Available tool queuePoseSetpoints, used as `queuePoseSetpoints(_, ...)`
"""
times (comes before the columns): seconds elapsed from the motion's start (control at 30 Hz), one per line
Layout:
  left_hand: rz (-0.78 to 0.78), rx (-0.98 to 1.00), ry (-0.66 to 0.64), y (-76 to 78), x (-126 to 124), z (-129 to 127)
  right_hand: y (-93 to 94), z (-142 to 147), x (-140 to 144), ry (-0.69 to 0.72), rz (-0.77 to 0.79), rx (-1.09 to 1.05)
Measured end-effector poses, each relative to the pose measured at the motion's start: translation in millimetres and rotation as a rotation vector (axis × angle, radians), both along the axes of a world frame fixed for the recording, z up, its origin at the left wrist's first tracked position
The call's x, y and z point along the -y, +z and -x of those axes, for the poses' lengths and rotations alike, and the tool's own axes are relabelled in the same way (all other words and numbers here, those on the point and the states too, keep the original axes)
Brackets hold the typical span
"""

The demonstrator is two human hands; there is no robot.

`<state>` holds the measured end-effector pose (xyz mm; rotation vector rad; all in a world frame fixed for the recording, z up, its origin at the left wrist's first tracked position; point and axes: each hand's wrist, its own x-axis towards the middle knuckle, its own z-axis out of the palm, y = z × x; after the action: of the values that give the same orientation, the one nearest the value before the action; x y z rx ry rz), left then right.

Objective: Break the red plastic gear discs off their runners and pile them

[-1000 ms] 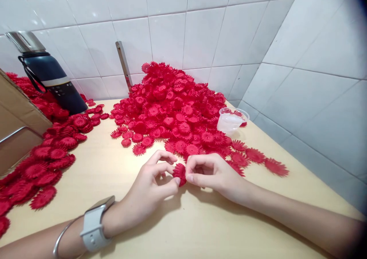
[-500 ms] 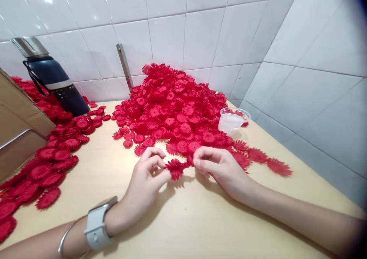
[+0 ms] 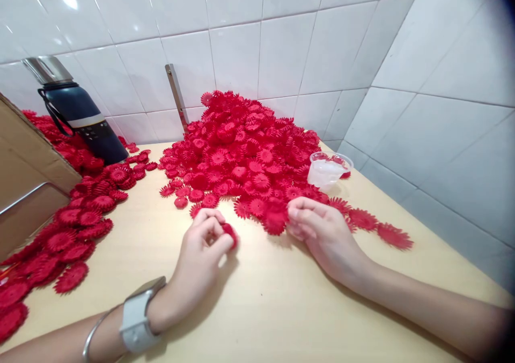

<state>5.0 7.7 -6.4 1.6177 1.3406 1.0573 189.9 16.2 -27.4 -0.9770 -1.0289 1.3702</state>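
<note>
The left hand (image 3: pixel 203 245) is curled nearly closed, thumb and forefinger pinching a small red flower piece (image 3: pixel 230 233) at its far right side, just above the counter (image 3: pixel 257 309). The right hand (image 3: pixel 322 229) is loosely bent, its fingertips closed on a larger toothed red petal disc (image 3: pixel 275 221) at its left, right at the near edge of the big heap of red petal discs (image 3: pixel 245 154) that rises beyond both hands.

To handle such pieces well, I judge that the grip should stay at the fingertips, on the rim or the centre, so the thin teeth do not fold, and that the two pieces should be kept facing each other with the centres in line.

Both forearms lie low over the counter and come in from the near edge, wrists angled inward so the hands sit near each other but apart. The left wrist wears a white smartwatch (image 3: pixel 137 315) and a thin metal bangle (image 3: pixel 90 336).

Just beyond the right hand stands a clear plastic cup (image 3: pixel 328 170). Far to the left of the left hand lie a spread of more red discs (image 3: pixel 64 239), a dark insulated bottle (image 3: pixel 80 116) and a cardboard box (image 3: pixel 28 180).
</note>
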Motion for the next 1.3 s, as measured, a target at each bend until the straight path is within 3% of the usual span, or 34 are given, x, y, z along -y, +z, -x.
queuePoseSetpoints(0.1,0.023,0.028,0.038,0.7,-1.0,1.2,0.7,0.2,-0.7,-0.033,0.006,-0.023)
queuePoseSetpoints(0.2,0.076,0.136,-0.047,2.1,0.7,-0.9,3.3,2.0,3.3,0.022,-0.07,0.086)
queuePoseSetpoints(0.3,0.234,0.333,-0.123,2.2,2.0,-3.7,6.9,5.2,8.3,0.072,-0.152,0.168)
queuePoseSetpoints(0.4,0.39,0.497,-0.21,1.4,1.9,-4.6,9.4,8.2,10.3,0.081,-0.185,0.197)
queuePoseSetpoints(0.5,0.436,0.557,-0.237,1.5,1.4,-4.1,10.6,9.0,10.6,0.075,-0.186,0.221)
queuePoseSetpoints(0.63,0.427,0.451,-0.256,2.6,1.2,-4.3,11.6,7.4,11.7,0.126,-0.163,0.249)
queuePoseSetpoints(0.83,0.372,0.239,-0.275,1.9,-0.5,-5.4,9.8,5.4,12.0,0.347,-0.178,0.262)
queuePoseSetpoints(1.07,0.257,0.15,-0.292,1.4,0.0,-4.6,13.7,10.4,11.6,0.414,-0.277,0.619)
queuePoseSetpoints(1.3,0.284,0.115,-0.252,1.9,-0.3,-5.3,12.4,7.9,9.9,0.475,-0.21,0.434)
